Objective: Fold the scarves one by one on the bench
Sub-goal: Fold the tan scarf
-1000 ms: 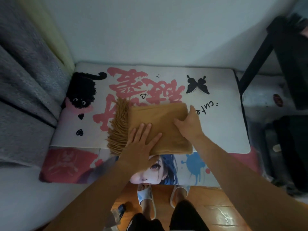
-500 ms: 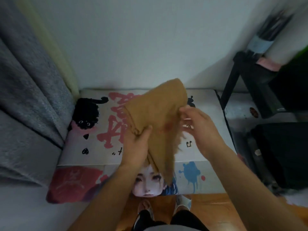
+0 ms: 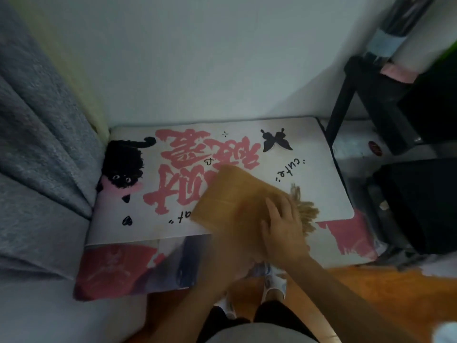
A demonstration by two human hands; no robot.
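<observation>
We see the scarf (image 3: 232,199) as a soft matt cloth in tan colour, with a loose yarn fringe (image 3: 305,211) at one end, and the right hand (image 3: 282,233) rests on it. The bench (image 3: 321,174) has a smooth printed cover with a slight sheen, and beside it hangs a grey fabric (image 3: 37,149) with a rough, fuzzy surface. Below, we notice a wooden floor (image 3: 371,293) that looks polished and a little glossy.

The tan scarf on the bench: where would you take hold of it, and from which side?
Take the folded scarf by its plain left edge, coming from the left. That edge is clear and firm, while the right hand lies on the right part and the loose fringe there would slip. The left hand is too blurred to place.
</observation>
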